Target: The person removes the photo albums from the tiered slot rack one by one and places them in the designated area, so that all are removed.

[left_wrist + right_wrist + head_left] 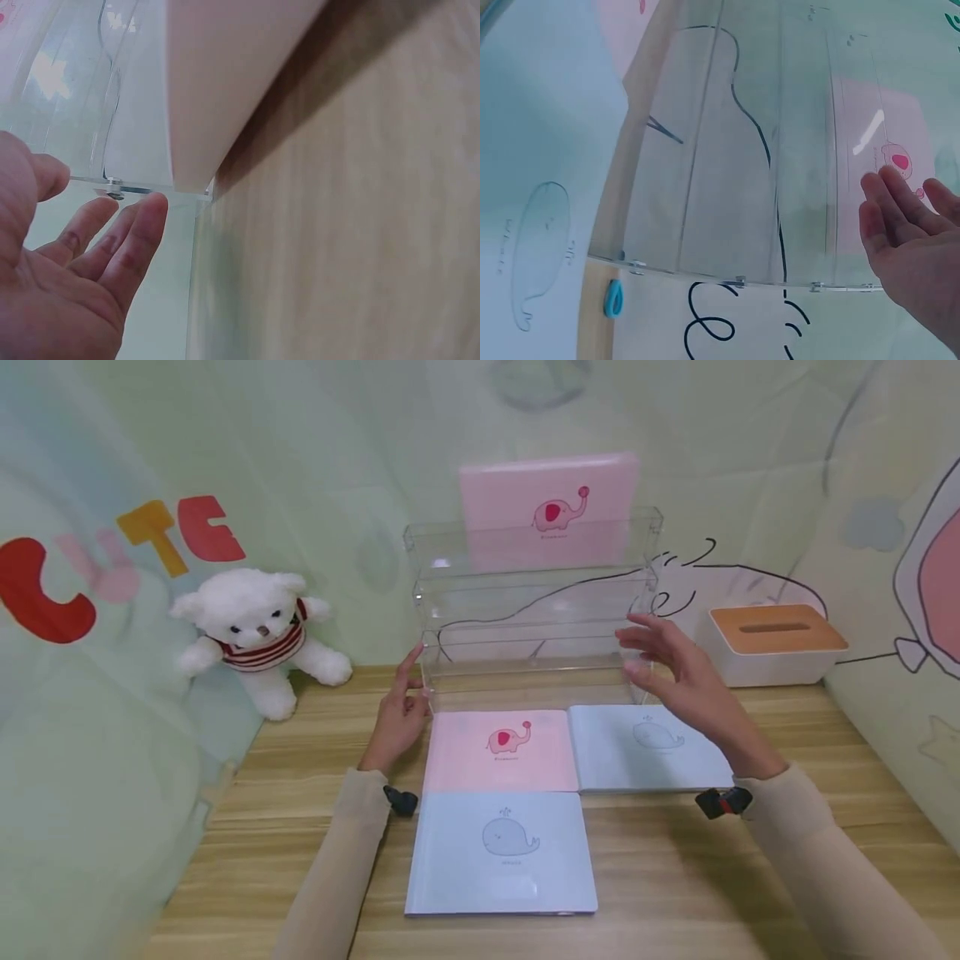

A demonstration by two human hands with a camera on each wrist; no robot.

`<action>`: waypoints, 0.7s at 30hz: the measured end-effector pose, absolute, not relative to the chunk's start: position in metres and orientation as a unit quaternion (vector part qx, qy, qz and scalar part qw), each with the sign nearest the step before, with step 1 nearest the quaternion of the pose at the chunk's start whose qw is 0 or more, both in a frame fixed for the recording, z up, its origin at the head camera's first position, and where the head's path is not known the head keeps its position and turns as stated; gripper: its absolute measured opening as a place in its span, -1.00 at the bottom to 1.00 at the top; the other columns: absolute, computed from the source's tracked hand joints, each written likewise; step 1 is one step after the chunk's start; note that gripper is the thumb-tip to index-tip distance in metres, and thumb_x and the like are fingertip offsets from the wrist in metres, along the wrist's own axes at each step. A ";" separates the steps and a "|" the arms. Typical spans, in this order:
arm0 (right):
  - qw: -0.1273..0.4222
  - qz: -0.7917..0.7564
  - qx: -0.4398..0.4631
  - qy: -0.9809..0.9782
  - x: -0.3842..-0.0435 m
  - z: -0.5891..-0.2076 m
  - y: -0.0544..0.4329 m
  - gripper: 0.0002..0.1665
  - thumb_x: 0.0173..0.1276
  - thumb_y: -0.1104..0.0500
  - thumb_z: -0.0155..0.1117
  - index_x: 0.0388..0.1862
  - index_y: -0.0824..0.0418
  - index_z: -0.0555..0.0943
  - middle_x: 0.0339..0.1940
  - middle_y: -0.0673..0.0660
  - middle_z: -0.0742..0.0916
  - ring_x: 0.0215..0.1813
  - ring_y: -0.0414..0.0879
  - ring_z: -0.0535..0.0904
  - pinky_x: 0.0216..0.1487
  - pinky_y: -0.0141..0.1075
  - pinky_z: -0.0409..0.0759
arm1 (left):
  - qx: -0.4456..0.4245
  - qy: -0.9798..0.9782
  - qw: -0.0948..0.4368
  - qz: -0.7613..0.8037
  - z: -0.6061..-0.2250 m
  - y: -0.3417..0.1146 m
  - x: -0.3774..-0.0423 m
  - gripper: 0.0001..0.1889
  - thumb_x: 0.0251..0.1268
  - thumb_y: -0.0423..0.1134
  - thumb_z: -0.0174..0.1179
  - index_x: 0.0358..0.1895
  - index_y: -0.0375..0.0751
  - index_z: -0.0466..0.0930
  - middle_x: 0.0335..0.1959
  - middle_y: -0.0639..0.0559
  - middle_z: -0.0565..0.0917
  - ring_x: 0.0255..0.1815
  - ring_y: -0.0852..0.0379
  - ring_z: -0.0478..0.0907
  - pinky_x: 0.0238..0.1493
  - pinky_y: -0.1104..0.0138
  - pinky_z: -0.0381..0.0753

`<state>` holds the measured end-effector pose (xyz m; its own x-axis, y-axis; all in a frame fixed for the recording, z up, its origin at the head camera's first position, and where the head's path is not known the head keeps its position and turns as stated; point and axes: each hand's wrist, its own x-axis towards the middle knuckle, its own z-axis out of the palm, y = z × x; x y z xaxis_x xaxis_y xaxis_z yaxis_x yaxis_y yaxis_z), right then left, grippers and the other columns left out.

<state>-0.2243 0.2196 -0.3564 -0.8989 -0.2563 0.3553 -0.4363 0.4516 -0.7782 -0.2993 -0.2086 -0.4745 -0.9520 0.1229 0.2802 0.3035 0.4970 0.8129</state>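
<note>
A clear acrylic tiered rack (536, 647) stands at the back of the table. In its top tier a pink elephant book (495, 514) stands upright. My left hand (397, 722) is at the rack's lower left side, fingers extended and touching or nearly touching its edge. Beside the rack's right end my right hand (678, 672) hovers with fingers loosely bent and nothing in them. Before the rack lie a second pink elephant book (457, 743), a blue whale book (450, 860) in front of it, and another blue whale book (607, 747) to the right, partly under my right hand.
A white teddy bear (258, 627) in a striped sweater sits against the wall at left. A white tissue box (780, 668) with a wood-coloured lid stands at right. Near the rack's end lies a small blue ring-shaped thing (613, 298). A printed curtain (337, 468) hangs behind.
</note>
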 end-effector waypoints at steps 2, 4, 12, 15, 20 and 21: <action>0.098 0.483 0.204 -0.846 -0.228 -0.353 0.220 -0.21 0.64 0.14 0.28 0.73 -0.06 0.24 0.60 0.19 0.55 0.62 0.11 0.43 0.45 -0.64 0.32 | -0.125 -0.861 0.092 -0.485 -0.475 -0.209 -0.300 -0.17 0.69 -0.35 -0.01 0.69 0.67 -0.03 0.06 -0.25 0.57 -0.39 -0.03 0.67 -0.28 0.36 0.68; 0.102 0.484 0.204 -0.845 -0.231 -0.349 0.220 -0.19 0.63 0.13 0.29 0.74 -0.07 0.22 0.64 0.18 0.51 0.66 0.10 0.39 0.48 -0.62 0.30 | -0.128 -0.861 0.093 -0.484 -0.475 -0.209 -0.300 -0.16 0.69 -0.35 0.00 0.69 0.68 -0.04 0.06 -0.25 0.57 -0.39 -0.04 0.67 -0.28 0.36 0.68; 0.122 0.504 0.219 -0.826 -0.241 -0.339 0.220 -0.14 0.63 0.17 0.27 0.77 -0.07 0.16 0.71 0.17 0.42 0.72 0.12 0.31 0.58 -0.50 0.33 | -0.129 -0.859 0.098 -0.486 -0.474 -0.208 -0.299 -0.15 0.68 -0.38 0.01 0.70 0.65 -0.03 0.07 -0.28 0.58 -0.37 -0.05 0.69 -0.28 0.38 0.68; 0.125 0.515 0.222 -0.818 -0.245 -0.334 0.220 -0.16 0.64 0.18 0.25 0.77 -0.06 0.16 0.71 0.18 0.42 0.71 0.10 0.32 0.58 -0.53 0.34 | -0.128 -0.858 0.096 -0.488 -0.473 -0.207 -0.298 -0.15 0.68 -0.39 0.01 0.70 0.63 -0.03 0.07 -0.28 0.57 -0.37 -0.07 0.69 -0.29 0.38 0.68; 0.121 0.520 0.205 -0.820 -0.250 -0.323 0.222 -0.19 0.66 0.09 0.23 0.76 -0.12 0.16 0.71 0.11 0.43 0.72 0.03 0.31 0.62 -0.45 0.37 | -0.125 -0.856 0.095 -0.492 -0.473 -0.207 -0.297 -0.14 0.68 -0.39 0.01 0.69 0.67 -0.03 0.07 -0.27 0.58 -0.36 -0.08 0.70 -0.29 0.37 0.68; 0.122 0.519 0.199 -0.822 -0.251 -0.320 0.221 -0.20 0.66 0.06 0.23 0.76 -0.14 0.17 0.71 0.09 0.43 0.72 0.02 0.32 0.61 -0.44 0.39 | -0.126 -0.857 0.096 -0.491 -0.473 -0.207 -0.297 -0.14 0.68 -0.39 0.01 0.69 0.67 -0.03 0.07 -0.28 0.58 -0.36 -0.09 0.70 -0.29 0.37 0.68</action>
<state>-0.2511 0.2215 -0.3202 -0.8908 -0.2011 0.4075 -0.4544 0.3816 -0.8049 -0.2973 -0.2073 -0.4735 -0.9500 0.1211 0.2880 0.3097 0.4862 0.8171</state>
